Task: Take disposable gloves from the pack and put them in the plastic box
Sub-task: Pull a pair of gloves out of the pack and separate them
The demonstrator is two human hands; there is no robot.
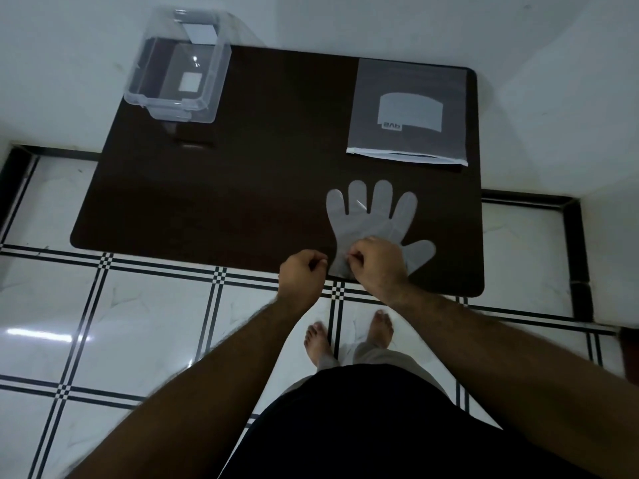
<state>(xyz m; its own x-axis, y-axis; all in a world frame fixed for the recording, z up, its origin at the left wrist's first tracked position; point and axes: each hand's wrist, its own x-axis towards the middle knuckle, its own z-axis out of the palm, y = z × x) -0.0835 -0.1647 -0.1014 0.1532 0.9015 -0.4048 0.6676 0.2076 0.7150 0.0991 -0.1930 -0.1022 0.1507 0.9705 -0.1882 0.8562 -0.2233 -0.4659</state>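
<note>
A translucent disposable glove (pixel 373 216) lies flat on the dark table (pixel 224 202), fingers pointing away from me, near the front right edge. My right hand (pixel 378 261) rests on its cuff and pinches the plastic between fingertips. My left hand (pixel 304 271) is beside the cuff's left edge, fingers curled in a pinch; whether it grips the cuff is unclear. The grey glove pack (pixel 408 115) lies flat at the back right, open end toward me. The clear plastic box (pixel 179 77) stands open at the back left corner.
The table stands against white walls at the back and right. Its front edge is right under my hands. White floor tiles with black lines (pixel 155 323) lie below, and my bare feet (pixel 345 333) stand close to the table.
</note>
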